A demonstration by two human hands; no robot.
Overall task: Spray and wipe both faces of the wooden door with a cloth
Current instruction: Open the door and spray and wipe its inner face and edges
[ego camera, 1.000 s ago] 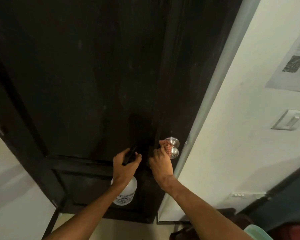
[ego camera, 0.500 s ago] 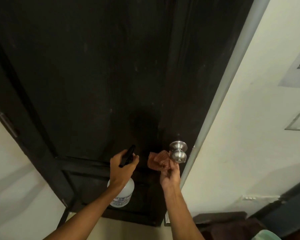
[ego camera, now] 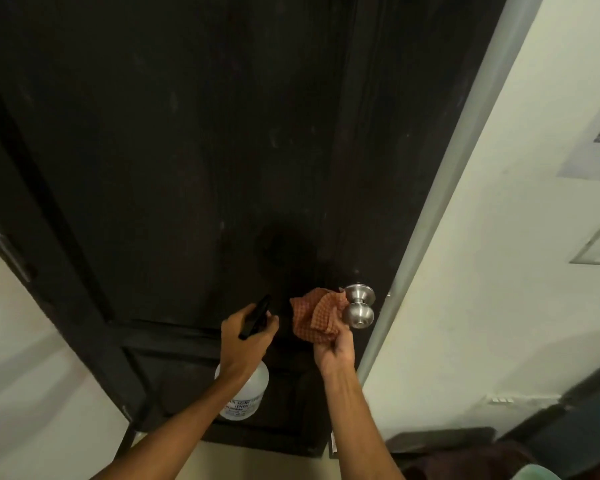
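Right grip (ego camera: 335,351) is clenched on the orange checked cloth (ego camera: 314,318), bunched against the left side of the steel door knob (ego camera: 359,308). My left grip (ego camera: 246,341) is wrapped round the top of the spray bottle (ego camera: 245,393), whose white body hangs below the wrist. Dead ahead stands the dark wooden door (ego camera: 187,150), its long axis running up and away from both hands, so the broad panel lies above and left of the cloth, and I reckon the next stroke sweeps that way.
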